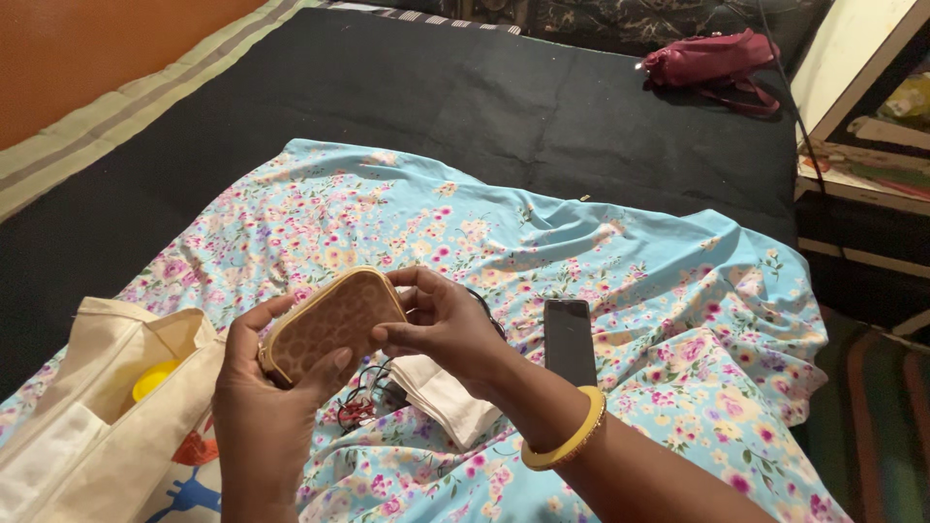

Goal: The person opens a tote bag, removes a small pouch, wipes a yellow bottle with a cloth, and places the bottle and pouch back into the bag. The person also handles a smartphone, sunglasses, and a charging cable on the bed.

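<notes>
Tote bag: the cream cloth tote bag [92,426] lies at the near left corner of the bed [504,97], its mouth gaping; a yellow round thing [153,380] shows inside, only partly visible.
Pouch: you hold the tan spotted pouch [334,324] tilted over the floral cloth [601,281]; you cannot tell what is in it.
Hard to make out: a tangle of dark and red cords [366,399] sits under your hands, mostly hidden, beside a folded white cloth [441,397].
Left hand: your left hand [254,387] is curled round the pouch's lower end, thumb pressed on its face.
Right hand: your right hand [441,324] pinches the pouch's upper right edge with fingers bent; a yellow bangle [567,441] circles that wrist.
Nearby: a black phone [569,341] lies flat just right of your hands; a maroon bag [712,63] rests at the far right corner.
</notes>
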